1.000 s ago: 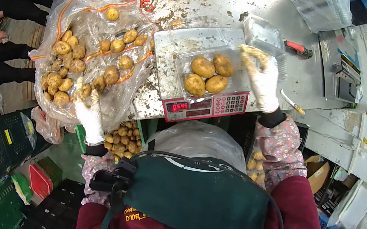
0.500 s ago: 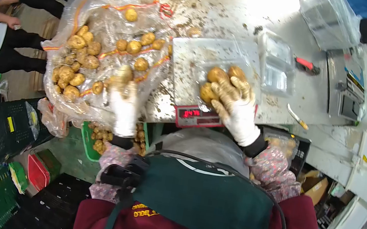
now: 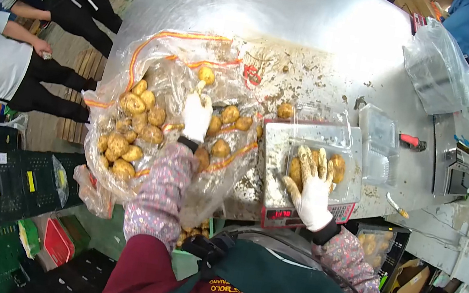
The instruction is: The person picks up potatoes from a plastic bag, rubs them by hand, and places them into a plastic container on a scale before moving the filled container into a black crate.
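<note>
My left hand (image 3: pixel 196 117), in a white glove, reaches over the clear plastic bag (image 3: pixel 174 45). Its fingers are apart, one stretched to the near edge of a single potato (image 3: pixel 206 75). More potatoes (image 3: pixel 132 104) lie in the bag's left part, several others right of my left wrist. On the scale (image 3: pixel 276 153) with a red display, my gloved right hand (image 3: pixel 313 186) rests with spread fingers on potatoes (image 3: pixel 337 168) in a clear container, partly hiding them. Another potato (image 3: pixel 285 110) lies at the scale's far left corner.
Clear empty trays (image 3: pixel 379 142) and a red-handled tool (image 3: pixel 412 141) lie right of the scale. A knife (image 3: pixel 397 205) is near the table's right edge. Two people (image 3: pixel 0 57) stand at the left. Crates (image 3: pixel 27 178) are at the lower left; soil marks the metal table (image 3: pixel 239 0).
The view has shifted, so the table sits lower and further right. My left hand has reached forward from the near part of the bag to the single potato. My right hand remains over the container's potatoes.
</note>
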Demonstrator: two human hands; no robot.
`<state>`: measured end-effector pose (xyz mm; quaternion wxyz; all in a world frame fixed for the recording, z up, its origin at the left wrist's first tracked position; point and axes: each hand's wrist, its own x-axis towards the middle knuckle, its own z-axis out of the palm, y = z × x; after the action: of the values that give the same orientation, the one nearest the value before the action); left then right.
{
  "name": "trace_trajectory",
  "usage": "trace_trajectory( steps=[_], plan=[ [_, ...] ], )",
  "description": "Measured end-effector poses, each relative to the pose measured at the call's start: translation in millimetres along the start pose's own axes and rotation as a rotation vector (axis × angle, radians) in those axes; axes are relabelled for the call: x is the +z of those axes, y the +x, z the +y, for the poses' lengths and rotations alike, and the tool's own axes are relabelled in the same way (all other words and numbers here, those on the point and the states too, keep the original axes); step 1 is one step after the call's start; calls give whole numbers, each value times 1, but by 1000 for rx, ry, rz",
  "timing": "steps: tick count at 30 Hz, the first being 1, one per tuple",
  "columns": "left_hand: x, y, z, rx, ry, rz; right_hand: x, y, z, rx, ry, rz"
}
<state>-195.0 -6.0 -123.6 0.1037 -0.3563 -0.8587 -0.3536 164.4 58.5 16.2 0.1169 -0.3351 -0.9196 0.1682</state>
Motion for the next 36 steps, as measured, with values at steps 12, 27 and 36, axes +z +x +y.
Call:
trace_trajectory(
  steps=[12, 27, 36],
  plan=[
    [-8, 67, -9, -831, -1766, -679, -43, 12, -2, 104, 283, 317],
    [-97, -104, 174, -800, -1359, -846, -19, 19, -32, -191, 594, 20],
    [-69, -108, 233, 30, -776, -273, -54, -48, 51, 339, 786, 428]
  ],
)
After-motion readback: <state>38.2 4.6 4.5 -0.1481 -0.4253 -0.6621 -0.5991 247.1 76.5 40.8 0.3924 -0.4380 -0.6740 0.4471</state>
